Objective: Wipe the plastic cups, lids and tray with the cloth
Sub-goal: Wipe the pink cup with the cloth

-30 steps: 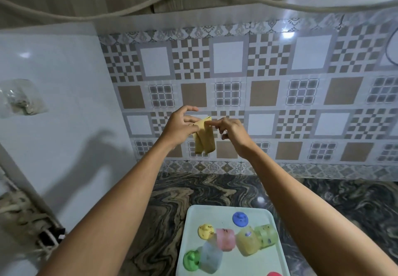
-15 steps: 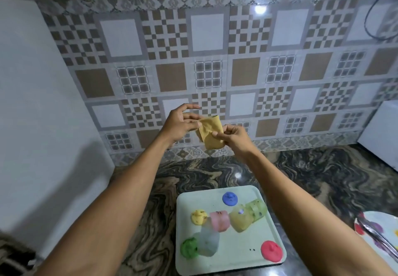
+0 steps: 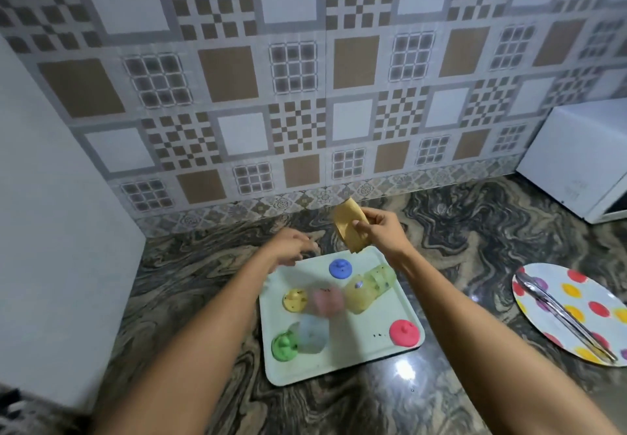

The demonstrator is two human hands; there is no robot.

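While the right hand [image 3: 381, 232] pinches a folded mustard-yellow cloth [image 3: 349, 227] above the pale tray [image 3: 339, 365], the left hand [image 3: 288, 248] hovers left of it — grip spread, holding nothing.

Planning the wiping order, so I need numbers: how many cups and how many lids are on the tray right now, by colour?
Cups: 4: pink cup, yellow cup, light green cup, clear cup
Lids: 4: blue lid, yellow lid, green lid, red lid
Tray: 1
Cloth: 1, held in the right hand
Total: 10
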